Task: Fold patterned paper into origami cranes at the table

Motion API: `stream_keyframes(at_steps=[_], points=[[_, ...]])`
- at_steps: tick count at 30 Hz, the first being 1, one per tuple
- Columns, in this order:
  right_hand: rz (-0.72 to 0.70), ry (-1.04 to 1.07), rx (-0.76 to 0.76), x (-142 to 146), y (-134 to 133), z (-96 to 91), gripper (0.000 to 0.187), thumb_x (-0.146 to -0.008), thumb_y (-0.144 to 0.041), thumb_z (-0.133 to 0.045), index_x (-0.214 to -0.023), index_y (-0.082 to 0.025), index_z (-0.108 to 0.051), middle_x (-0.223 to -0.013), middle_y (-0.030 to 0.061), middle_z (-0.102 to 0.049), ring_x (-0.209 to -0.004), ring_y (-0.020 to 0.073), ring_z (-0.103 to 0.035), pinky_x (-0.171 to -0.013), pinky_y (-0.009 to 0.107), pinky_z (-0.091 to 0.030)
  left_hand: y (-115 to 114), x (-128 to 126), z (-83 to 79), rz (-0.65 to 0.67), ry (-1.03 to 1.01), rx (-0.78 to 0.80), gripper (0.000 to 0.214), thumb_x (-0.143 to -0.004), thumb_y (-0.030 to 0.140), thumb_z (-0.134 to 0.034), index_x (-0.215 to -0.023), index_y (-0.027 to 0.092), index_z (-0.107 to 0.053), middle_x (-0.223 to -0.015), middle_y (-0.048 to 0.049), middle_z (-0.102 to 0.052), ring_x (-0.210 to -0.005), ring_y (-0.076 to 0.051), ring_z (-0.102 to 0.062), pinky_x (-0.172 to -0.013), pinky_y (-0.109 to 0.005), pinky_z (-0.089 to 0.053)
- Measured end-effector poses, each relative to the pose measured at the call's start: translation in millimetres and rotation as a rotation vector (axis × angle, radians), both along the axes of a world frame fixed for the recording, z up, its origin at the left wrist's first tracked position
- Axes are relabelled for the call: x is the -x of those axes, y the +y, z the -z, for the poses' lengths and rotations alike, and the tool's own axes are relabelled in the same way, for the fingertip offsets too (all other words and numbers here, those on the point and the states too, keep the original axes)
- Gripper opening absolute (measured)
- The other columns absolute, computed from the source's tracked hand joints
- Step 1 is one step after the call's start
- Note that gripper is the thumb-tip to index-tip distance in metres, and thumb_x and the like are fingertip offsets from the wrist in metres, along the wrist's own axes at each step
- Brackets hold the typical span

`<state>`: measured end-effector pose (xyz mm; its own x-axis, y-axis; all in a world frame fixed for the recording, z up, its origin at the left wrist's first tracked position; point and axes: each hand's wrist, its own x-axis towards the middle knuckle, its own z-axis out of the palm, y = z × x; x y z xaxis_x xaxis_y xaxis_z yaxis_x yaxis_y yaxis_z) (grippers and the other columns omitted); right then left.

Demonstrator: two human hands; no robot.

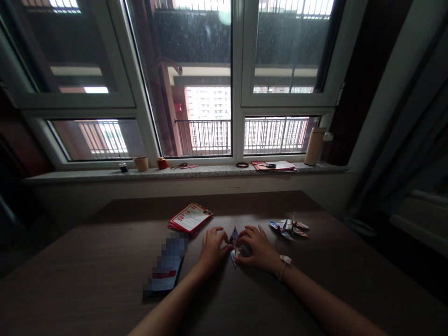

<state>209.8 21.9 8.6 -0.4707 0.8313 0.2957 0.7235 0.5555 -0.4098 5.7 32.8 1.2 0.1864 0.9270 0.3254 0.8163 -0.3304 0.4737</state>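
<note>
Head view: folded paper (234,254) sits mid-table between both hands, long axis 12-to-6, sharp tip aimed at 12, another point at 6. Left hand (212,246): thumb and forefinger pinching its 9 o'clock edge. Right hand (261,251): forefinger and thumb parted, both at the 3 o'clock side; can't tell if they grip.

Surface is a brown wood-grain table (105,261). From the paper: card stack (191,218) at 10, phone (166,266) between 8 and 9, screen blurred, folded pieces (289,227) at 2. Window (238,93) at 12, daylit; stone sill (210,173) below carries a tan flask (314,147) at 1.
</note>
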Motion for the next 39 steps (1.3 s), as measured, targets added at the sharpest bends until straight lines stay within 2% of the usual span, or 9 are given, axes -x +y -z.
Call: stream_keyframes(at_steps=[3,10,13,19,24,33,39], points=[[-0.003,0.005,-0.001,-0.2,-1.0,-0.7,0.043,-0.068,-0.057,-0.074,-0.1,-0.03,-0.066,-0.121,0.0029,-0.061,-0.135,0.0303,-0.034,-0.114,0.059,-0.006,-1.3,1.9,-2.9,0.012,0.008,0.014,0.006,-0.073,0.025,-0.074,-0.075,0.023,-0.07,-0.129,-0.0061,-0.056,-0.124,-0.028,-0.046,-0.105,-0.044,-0.035],[0.006,-0.015,-0.005,-0.5,-2.3,-1.5,0.046,-0.065,-0.057,-0.075,-0.102,-0.031,-0.066,-0.122,0.0029,-0.06,-0.134,0.0309,-0.035,-0.113,0.061,-0.005,-4.8,3.2,-9.5,0.03,0.075,-0.011,0.003,-0.074,0.025,-0.074,-0.077,0.025,-0.074,-0.138,-0.0065,-0.053,-0.128,-0.029,-0.046,-0.112,-0.051,-0.027],[0.006,-0.005,0.016,-1.2,-2.8,-1.7,0.047,-0.065,-0.057,-0.076,-0.103,-0.031,-0.066,-0.123,0.0029,-0.059,-0.131,0.0295,-0.038,-0.113,0.06,-0.009,-5.8,4.3,-12.2,0.029,0.103,0.018,0.005,-0.073,0.026,-0.073,-0.078,0.025,-0.073,-0.146,-0.0058,-0.047,-0.131,-0.031,-0.044,-0.111,-0.056,-0.026],[0.025,0.056,0.061,-0.1,-3.1,-2.9,0.034,-0.073,-0.049,-0.073,-0.1,-0.03,-0.066,-0.121,0.0035,-0.058,-0.122,0.0257,-0.047,-0.112,0.059,-0.013,-7.0,6.6,-19.6,0.083,0.142,0.088,0.001,-0.075,0.027,-0.07,-0.075,0.028,-0.07,-0.152,0.0025,-0.04,-0.128,-0.03,-0.047,-0.108,-0.066,-0.023],[0.051,0.095,0.057,2.9,-1.5,-2.3,0.02,-0.079,-0.041,-0.07,-0.093,-0.028,-0.066,-0.115,0.0024,-0.059,-0.117,0.0237,-0.049,-0.112,0.057,-0.015,-11.9,3.1,-30.0,0.093,0.207,0.12,0.001,-0.075,0.03,-0.072,-0.074,0.029,-0.072,-0.151,0.0032,-0.042,-0.127,-0.033,-0.048,-0.108,-0.069,-0.019],[0.053,0.104,0.035,4.3,0.1,2.8,0.018,-0.081,-0.04,-0.068,-0.093,-0.027,-0.065,-0.114,0.0025,-0.058,-0.116,0.0231,-0.049,-0.113,0.056,-0.014,-20.6,-2.7,-42.8,0.062,0.288,0.159,0.018,-0.066,0.038,-0.08,-0.08,0.03,-0.074,-0.149,-0.0031,-0.045,-0.126,-0.038,-0.049,-0.106,-0.071,-0.02],[0.056,0.096,0.042,3.3,0.5,3.2,0.019,-0.08,-0.041,-0.068,-0.094,-0.028,-0.065,-0.114,0.0019,-0.058,-0.116,0.0237,-0.049,-0.113,0.056,-0.014,-24.3,-2.7,-47.8,0.075,0.361,0.215,0.037,-0.063,0.049,-0.079,-0.094,0.031,-0.072,-0.152,-0.006,-0.039,-0.129,-0.038,-0.047,-0.106,-0.07,-0.023]])
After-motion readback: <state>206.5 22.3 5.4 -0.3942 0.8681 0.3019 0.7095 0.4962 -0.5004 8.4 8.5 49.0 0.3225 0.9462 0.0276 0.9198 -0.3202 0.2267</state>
